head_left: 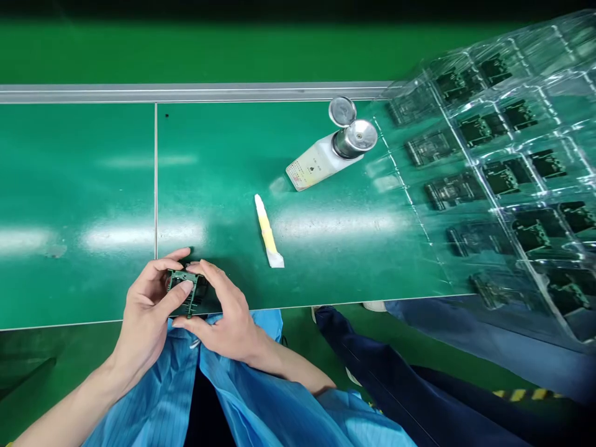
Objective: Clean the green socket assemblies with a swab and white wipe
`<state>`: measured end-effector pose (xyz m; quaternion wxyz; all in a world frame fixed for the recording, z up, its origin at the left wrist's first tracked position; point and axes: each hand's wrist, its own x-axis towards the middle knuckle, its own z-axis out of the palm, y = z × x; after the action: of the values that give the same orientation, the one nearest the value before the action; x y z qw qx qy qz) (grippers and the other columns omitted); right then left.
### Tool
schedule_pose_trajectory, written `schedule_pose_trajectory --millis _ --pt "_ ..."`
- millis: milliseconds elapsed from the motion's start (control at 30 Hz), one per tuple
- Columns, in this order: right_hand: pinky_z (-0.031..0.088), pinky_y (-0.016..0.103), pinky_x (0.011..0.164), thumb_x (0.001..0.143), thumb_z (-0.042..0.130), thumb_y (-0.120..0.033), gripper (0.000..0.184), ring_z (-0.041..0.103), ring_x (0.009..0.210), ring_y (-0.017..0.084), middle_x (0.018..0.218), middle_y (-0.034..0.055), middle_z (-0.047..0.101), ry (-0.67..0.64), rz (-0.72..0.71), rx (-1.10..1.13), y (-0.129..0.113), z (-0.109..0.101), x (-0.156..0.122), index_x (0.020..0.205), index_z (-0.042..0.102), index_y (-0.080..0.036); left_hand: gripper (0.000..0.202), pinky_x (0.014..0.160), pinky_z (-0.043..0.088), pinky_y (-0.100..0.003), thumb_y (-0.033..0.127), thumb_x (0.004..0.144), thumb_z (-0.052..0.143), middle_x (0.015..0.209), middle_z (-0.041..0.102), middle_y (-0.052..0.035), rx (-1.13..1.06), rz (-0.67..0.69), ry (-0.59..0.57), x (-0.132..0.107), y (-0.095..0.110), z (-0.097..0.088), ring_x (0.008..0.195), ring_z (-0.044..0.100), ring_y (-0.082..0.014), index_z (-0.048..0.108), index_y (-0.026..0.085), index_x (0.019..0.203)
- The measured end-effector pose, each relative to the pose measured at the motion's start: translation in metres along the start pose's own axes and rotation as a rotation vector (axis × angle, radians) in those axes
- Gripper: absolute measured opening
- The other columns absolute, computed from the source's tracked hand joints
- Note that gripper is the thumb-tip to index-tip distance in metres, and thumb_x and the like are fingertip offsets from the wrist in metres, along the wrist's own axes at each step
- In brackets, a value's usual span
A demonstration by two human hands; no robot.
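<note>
Near the front edge of the green table, a small green circuit board assembly [190, 297] with dark parts is held between both hands. My left hand [148, 298] grips it from the left, its thumb lying over the top face. From the right, my right hand [223, 313] closes its fingers and thumb around the board's far and near sides. Part of the board is hidden by the fingers. To the right of the hands lies a tube [267, 231] with a yellow middle and white ends, apart from both hands.
A white bottle [314, 162] with a silver top stands beyond the tube, its cap flipped back. Clear plastic trays [479, 167] holding several circuit boards fill the right side. Legs in dark trousers [372, 366] show below the table edge. A metal rail [233, 92] runs along the back.
</note>
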<state>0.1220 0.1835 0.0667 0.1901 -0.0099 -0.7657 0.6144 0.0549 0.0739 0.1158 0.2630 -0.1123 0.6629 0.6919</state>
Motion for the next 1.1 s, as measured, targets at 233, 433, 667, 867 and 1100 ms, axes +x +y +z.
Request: schedule_pose_trajectory --millis 233,433,667,867,1100 --pt "0.040 0.043 0.113 0.087 0.071 -0.043 0.081 0.051 0.127 0.024 0.129 0.0127 0.058 -0.018 -0.037 0.016 0.003 -0.012 0.007 0.150 0.025 -0.021 0.018 0.089 0.050 -0.016 0.025 0.073 0.079 0.124 0.066 -0.0007 0.036 0.033 -0.069 0.008 0.003 0.001 0.116 0.060 -0.0150 0.069 0.024 0.088" --pt "0.046 0.040 0.108 0.082 0.077 -0.041 0.081 0.055 0.123 0.024 0.131 0.0129 0.057 -0.045 0.050 0.028 0.003 -0.025 0.014 0.147 0.032 -0.021 0.027 0.089 0.054 -0.026 0.034 0.080 0.071 0.130 0.062 -0.0101 -0.075 -0.066 -0.135 0.016 0.003 -0.013 0.123 0.057 -0.0250 0.073 0.020 0.103" --pt "0.051 0.046 0.098 0.085 0.073 -0.043 0.073 0.059 0.114 0.029 0.122 0.0164 0.062 0.032 -0.146 -0.212 -0.005 -0.025 0.022 0.143 0.038 -0.016 0.034 0.074 0.057 -0.028 0.034 0.071 0.080 0.113 0.070 -0.0077 -0.161 -0.274 -0.029 0.011 -0.013 -0.021 0.095 0.067 -0.0233 0.074 0.026 0.103" --pt "0.050 0.043 0.084 0.092 0.064 -0.040 0.059 0.063 0.106 0.028 0.115 0.0155 0.065 -0.001 -0.172 -0.351 -0.011 -0.022 0.029 0.139 0.041 -0.012 0.043 0.071 0.058 -0.031 0.035 0.060 0.086 0.105 0.071 -0.0074 -0.231 -0.406 -0.005 0.012 -0.013 -0.017 0.075 0.066 -0.0191 0.074 0.025 0.100" --pt "0.050 0.042 0.083 0.093 0.060 -0.043 0.057 0.064 0.103 0.027 0.113 0.0134 0.066 -0.027 -0.144 -0.411 -0.014 -0.022 0.030 0.139 0.041 -0.013 0.035 0.064 0.057 -0.031 0.039 0.066 0.081 0.091 0.072 -0.0077 -0.229 -0.335 -0.061 0.011 -0.013 -0.020 0.072 0.066 -0.0207 0.075 0.025 0.097"
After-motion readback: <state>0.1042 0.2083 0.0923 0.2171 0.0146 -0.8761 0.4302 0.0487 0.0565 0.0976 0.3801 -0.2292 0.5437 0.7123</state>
